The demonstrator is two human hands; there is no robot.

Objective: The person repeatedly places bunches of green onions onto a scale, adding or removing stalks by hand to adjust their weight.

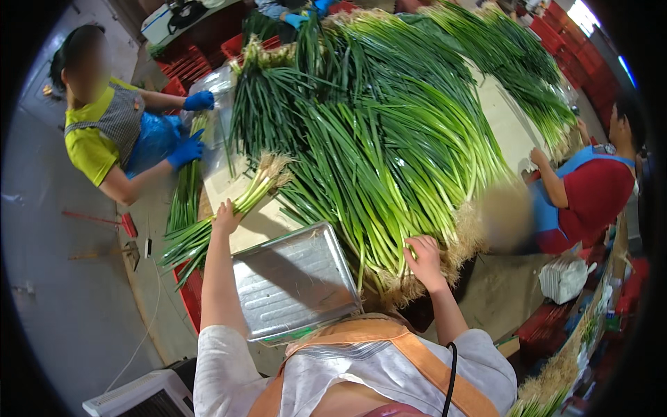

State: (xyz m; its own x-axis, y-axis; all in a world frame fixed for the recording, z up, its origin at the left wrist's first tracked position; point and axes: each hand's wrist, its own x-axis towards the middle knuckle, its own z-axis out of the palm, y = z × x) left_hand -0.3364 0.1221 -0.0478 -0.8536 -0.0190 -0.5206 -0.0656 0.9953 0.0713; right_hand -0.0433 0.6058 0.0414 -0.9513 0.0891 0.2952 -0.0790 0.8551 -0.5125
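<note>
My left hand (226, 218) grips a bunch of green onions (255, 187) around its pale stalks, roots to the upper right and leaves hanging to the lower left. A metal tray scale (292, 284) stands right before me, its ribbed pan holding only a few bits of plant. On the table to its right spreads a large pile of green onions (385, 177), the nearest roots (401, 289) pointing towards me. My right hand (426, 260) rests at the pale stalks just above these roots, fingers bent; whether it pinches any stalk is not plain.
A co-worker in blue gloves (187, 148) stands at the left beside another bunch (182, 198). Another person in a blue apron (563, 172) works at the right. Gloved hands (299, 18) show at the far side. A red crate (190, 292) sits below the table's left edge.
</note>
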